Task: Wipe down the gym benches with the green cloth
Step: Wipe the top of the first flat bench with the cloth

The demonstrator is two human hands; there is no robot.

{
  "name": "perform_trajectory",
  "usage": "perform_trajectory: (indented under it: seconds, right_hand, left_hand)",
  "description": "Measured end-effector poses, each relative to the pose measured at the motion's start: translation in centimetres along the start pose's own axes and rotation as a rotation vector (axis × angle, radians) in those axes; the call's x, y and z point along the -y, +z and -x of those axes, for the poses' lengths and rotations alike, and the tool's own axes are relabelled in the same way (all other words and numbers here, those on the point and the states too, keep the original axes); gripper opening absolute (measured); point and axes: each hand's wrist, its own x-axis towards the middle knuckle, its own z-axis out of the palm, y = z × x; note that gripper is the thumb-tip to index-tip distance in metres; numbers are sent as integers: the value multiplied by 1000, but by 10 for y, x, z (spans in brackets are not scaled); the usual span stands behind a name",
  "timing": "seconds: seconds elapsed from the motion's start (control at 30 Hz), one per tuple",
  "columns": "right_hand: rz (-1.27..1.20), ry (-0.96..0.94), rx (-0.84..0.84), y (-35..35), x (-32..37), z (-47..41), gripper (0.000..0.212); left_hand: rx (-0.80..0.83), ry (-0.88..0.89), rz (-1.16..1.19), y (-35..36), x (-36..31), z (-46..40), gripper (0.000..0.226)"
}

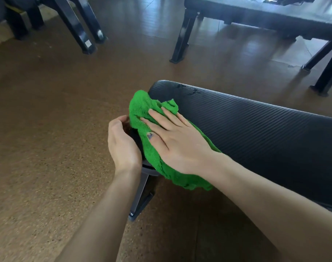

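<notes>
The right hand (pixel 177 140) presses the green cloth (pixel 153 148) flat with fingers spread over the bench (pixel 256 125) end, left hand (pixel 121 142) cupping that end's edge; I'd use firm overlapping strokes along the pad

Daylight comes from ahead of me, throwing pale glare on the glossy brown floor (pixel 227 40) and a soft sheen on my black ribbed padded worktop (pixel 256 125). The speckled floor near me blurs, and straight lines bow at the edges.

Black bench (pixel 256 125) – green cloth (pixel 142 114) atop
</notes>
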Motion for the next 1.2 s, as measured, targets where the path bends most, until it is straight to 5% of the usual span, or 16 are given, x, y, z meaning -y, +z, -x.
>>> perform_trajectory:
  seconds: [0.13, 0.37, 0.63, 0.77, 1.0, 1.2]
  right_hand:
    - [9, 88, 50, -13, -43, -51, 56]
    - [14, 562, 35, -23, -97, -116, 58]
    - [12, 157, 10, -13, -46, -29, 60]
    - [56, 145, 10, -17, -57, 14, 61]
    - [35, 332, 21, -16, -68, -82, 60]
    - [46, 79, 22, -1, -12, -129, 51]
  left_hand:
    - [-12, 116, -49, 3, 2, 0, 27]
    - [-48, 201, -126, 4, 11, -6, 24]
    - [-33, 188, -140, 3, 7, -2, 27]
    - [-48, 153, -146, 4, 7, -3, 29]
    - [-74, 168, -169, 7, 10, -3, 29]
    - [-56, 223, -191, 2, 10, -7, 26]
